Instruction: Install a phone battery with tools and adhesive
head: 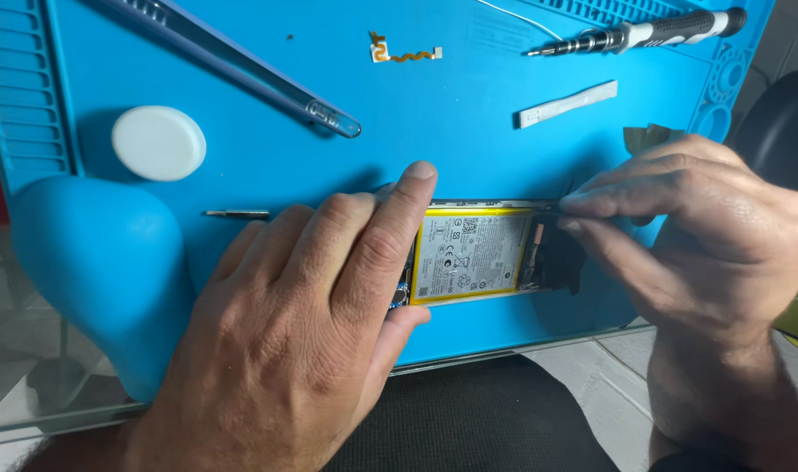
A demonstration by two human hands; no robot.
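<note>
An opened phone (552,262) lies on a blue work mat (469,122), its yellow-edged battery (470,255) showing. My left hand (303,332) lies flat over the phone's left part, the index finger stretched along the battery's left edge and the thumb at its lower left corner. My right hand (696,236) is at the phone's right end. Its thumb and index finger pinch a thin dark part at the upper right corner, above a black piece beside the battery. I cannot tell what that part is.
On the mat lie a precision screwdriver (644,35) at the back right, a white flat pry tool (567,104), a small orange flex cable (403,54), long tweezers (241,65), a white round disc (158,142) and a small bit (235,213). The mat's near edge overhangs a glass table.
</note>
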